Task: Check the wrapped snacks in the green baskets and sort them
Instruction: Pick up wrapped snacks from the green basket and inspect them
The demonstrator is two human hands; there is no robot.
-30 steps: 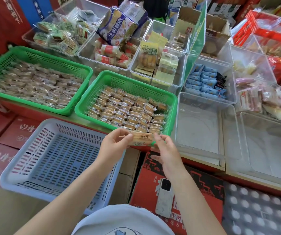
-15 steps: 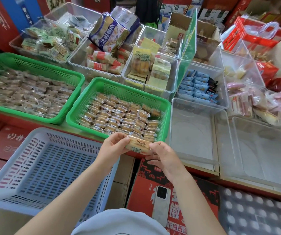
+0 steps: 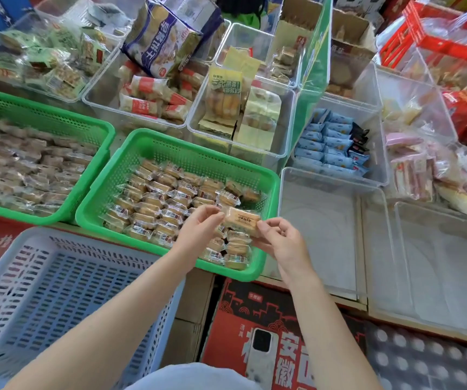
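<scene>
— Green plastic basket [image 3: 266,178] full of clear-wrapped biscuit snacks [image 3: 170,204], is that the one you are working over?

— Yes. My left hand [image 3: 198,229] and my right hand [image 3: 283,243] now hold one wrapped rectangular biscuit snack [image 3: 240,218] between them, above the basket's near right corner. A second ago I held it lower, out past the basket's near rim; it has come up and over the packed rows.

— How do your fingers lie on it?

— Left fingertips pinch its left end, right thumb and fingers pinch its right end. The printed label faces up at me, which it did not show so plainly half a second ago.

— And the rest?

— A second green plastic basket [image 3: 97,128] of the same snacks sits to the left, just beside the first. A pale blue slotted plastic basket [image 3: 29,240] stands nearer me on the left, with nothing in it that I can see. A clear plastic bin [image 3: 361,192] lies just right of the near green basket. None of these has shifted.
</scene>
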